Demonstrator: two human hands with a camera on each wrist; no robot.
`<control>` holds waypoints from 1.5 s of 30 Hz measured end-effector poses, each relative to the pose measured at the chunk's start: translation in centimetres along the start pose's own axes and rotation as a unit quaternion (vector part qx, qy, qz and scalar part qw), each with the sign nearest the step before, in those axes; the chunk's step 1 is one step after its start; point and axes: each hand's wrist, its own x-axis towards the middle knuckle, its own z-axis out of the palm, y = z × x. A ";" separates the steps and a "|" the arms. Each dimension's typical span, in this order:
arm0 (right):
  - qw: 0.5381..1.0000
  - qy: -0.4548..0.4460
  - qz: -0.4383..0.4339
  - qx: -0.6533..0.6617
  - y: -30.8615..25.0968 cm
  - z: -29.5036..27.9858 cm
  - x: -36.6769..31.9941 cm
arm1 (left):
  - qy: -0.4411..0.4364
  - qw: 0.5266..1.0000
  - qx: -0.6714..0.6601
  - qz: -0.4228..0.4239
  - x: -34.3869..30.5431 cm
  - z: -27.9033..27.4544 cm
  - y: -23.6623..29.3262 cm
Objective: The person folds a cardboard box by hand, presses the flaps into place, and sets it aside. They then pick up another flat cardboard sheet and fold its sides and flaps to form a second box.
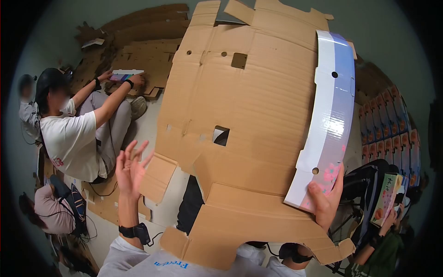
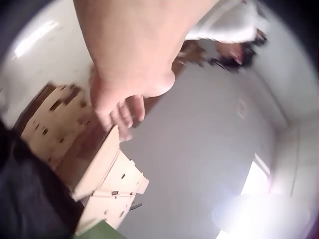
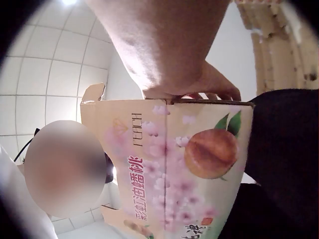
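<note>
A large, partly unfolded cardboard carton (image 1: 272,106) stands up before me, its plain brown side toward the head view. Along its right runs a bent side panel (image 1: 332,111) printed white, purple and pink. My right hand (image 1: 330,198) grips the lower end of that panel, thumb over the printed face. In the right wrist view the carton's outer side shows a printed peach (image 3: 212,154) and pink blossoms, with my right fingers at the top edge. My left hand (image 1: 131,171) is raised beside a small left flap (image 1: 158,177), palm up, fingers spread and holding nothing.
At the left a seated person (image 1: 76,124) handles a small printed carton (image 1: 123,75). Flattened cardboard (image 1: 138,55) lies behind. On the right are stacked printed cartons (image 1: 385,124) and another person holding a green-edged box (image 1: 386,198).
</note>
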 end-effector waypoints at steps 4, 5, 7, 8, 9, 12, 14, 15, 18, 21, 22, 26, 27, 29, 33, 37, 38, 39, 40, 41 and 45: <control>0.999 0.036 0.008 0.002 0.2 0.0 -0.8 | 0.068 0.992 -0.027 -0.100 -0.8 -6.8 -3.8; 0.999 0.043 0.006 0.002 0.2 0.0 -0.6 | 0.063 0.992 0.043 -0.103 -1.1 -4.9 -4.6; 0.999 0.045 0.006 0.013 0.0 0.6 -0.6 | 0.022 0.987 0.118 -0.106 -1.3 -0.4 -5.4; 0.999 0.048 0.008 0.015 -0.2 0.6 -0.8 | -0.014 0.987 0.121 -0.107 -1.2 2.0 -5.3; 0.999 0.044 0.011 0.013 -0.3 0.4 -1.0 | -0.044 0.990 0.113 -0.067 -0.9 4.3 -5.1; 0.999 0.030 0.005 0.014 0.0 -0.1 -0.7 | -0.092 0.980 0.167 0.058 1.7 7.3 -3.6; 0.999 0.033 -0.003 0.009 0.2 0.1 -0.6 | -0.064 0.943 0.302 0.123 3.7 5.4 -2.2; 0.999 0.034 0.004 0.017 0.2 0.1 -0.6 | 0.011 0.930 0.329 0.164 3.2 7.9 -1.3; 0.999 0.035 0.012 0.031 0.4 -0.2 -0.7 | -0.045 0.699 0.541 0.466 2.2 11.0 0.7; 1.000 0.009 0.003 0.018 0.6 -0.6 -0.5 | -0.234 0.443 0.678 0.538 0.2 16.6 3.5; 1.000 0.000 0.003 0.013 0.3 -0.5 -0.4 | -0.246 0.420 0.672 0.558 -0.1 18.4 3.2; 0.999 -0.024 0.010 -0.034 -0.4 0.0 0.0 | -0.285 0.268 0.695 0.604 -2.1 22.7 3.1; 0.998 -0.028 0.008 -0.050 -0.4 0.2 0.1 | -0.308 0.262 0.676 0.616 -2.4 23.3 2.6; 0.998 -0.049 0.018 -0.043 -1.7 0.8 0.5 | -0.428 0.286 0.637 0.573 -1.3 24.5 1.6; 0.998 -0.062 0.017 -0.026 -2.0 1.4 0.8 | -0.528 0.256 0.634 0.504 0.0 25.4 -3.3; 0.997 -0.068 0.007 -0.022 -1.4 0.9 1.2 | -0.567 0.286 0.671 0.383 0.7 25.2 -5.6; 0.998 -0.061 0.005 -0.034 -1.4 0.8 1.1 | -0.575 0.315 0.668 0.351 0.6 25.3 -5.6; 0.998 -0.059 -0.001 -0.023 -1.2 0.6 1.1 | -0.571 0.336 0.660 0.354 0.7 25.1 -5.2; 0.998 -0.056 -0.004 -0.013 -0.7 0.3 1.1 | -0.569 0.358 0.649 0.355 0.8 24.5 -4.2; 0.999 -0.048 -0.005 -0.002 -0.4 0.0 1.0 | -0.570 0.379 0.637 0.354 1.1 23.6 -3.1; 0.998 -0.016 0.039 0.052 -0.9 -0.1 1.0 | -0.512 0.308 0.743 0.302 -1.3 21.9 0.5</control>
